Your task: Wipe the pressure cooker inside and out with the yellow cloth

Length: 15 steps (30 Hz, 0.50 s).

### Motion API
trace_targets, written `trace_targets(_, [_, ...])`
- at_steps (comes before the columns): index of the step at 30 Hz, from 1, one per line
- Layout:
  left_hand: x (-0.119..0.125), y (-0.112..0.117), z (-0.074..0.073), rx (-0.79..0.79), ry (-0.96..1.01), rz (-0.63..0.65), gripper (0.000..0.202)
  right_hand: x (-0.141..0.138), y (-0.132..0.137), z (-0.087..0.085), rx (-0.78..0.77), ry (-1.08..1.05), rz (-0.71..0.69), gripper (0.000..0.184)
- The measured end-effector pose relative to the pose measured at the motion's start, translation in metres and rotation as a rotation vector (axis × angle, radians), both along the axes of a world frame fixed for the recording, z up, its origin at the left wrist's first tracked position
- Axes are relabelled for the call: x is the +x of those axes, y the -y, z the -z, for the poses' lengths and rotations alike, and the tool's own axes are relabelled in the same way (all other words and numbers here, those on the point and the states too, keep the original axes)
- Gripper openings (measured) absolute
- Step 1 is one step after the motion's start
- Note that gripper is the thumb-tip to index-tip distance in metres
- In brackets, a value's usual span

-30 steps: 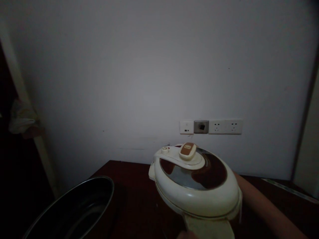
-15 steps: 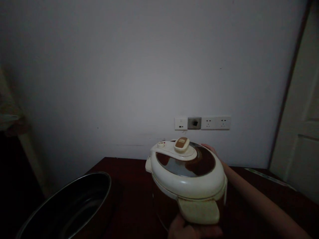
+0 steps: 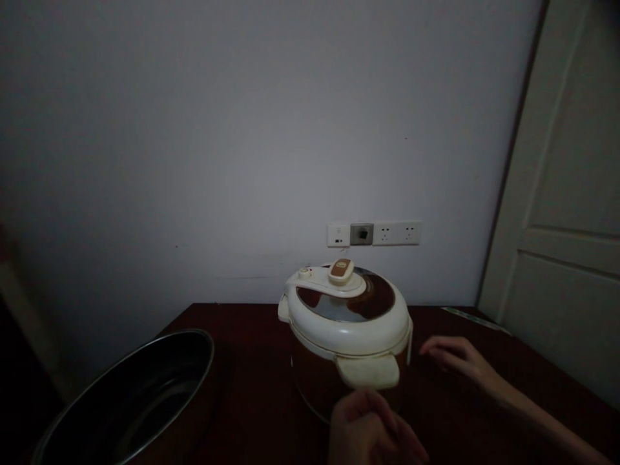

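An electric pressure cooker [image 3: 346,336] with a white and brown lid stands on the dark red table, its lid on. The lid's handle [image 3: 341,271] is white with a brown top. Just below and in front of the white side handle [image 3: 369,372] is my left hand [image 3: 371,427], its fingers loosely bent and holding nothing; whether it touches the cooker I cannot tell. My right hand [image 3: 458,358] hangs over the table to the cooker's right, apart from it, with fingers slightly curved and nothing in them.
A large dark oval pan [image 3: 140,394] with a shiny rim stands at the front left. Behind the table [image 3: 242,323] is a pale wall with several sockets and switches [image 3: 372,234]. A thin patterned strip [image 3: 475,319] lies at the back right, near a white door [image 3: 566,258].
Both hands have let go of the cooker, which now rests lower on the table. My right hand has come out from behind it to the right. The view has turned slightly right.
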State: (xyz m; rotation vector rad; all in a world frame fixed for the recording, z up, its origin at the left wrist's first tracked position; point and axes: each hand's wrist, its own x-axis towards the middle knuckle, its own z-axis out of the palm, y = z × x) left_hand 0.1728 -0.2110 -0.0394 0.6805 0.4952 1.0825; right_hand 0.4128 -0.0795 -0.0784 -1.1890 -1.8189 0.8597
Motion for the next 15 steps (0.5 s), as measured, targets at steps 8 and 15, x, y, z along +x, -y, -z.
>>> trace_targets(8, [-0.019,0.004,-0.066,0.173,0.055,-0.372,0.007,-0.038,0.102,0.021,-0.191,0.497,-0.02,0.056])
trace_targets(15, [-0.049,-0.012,-0.095,0.189,0.098,-0.714,0.013,-0.051,0.127,0.042,-0.269,0.707,-0.088,0.092])
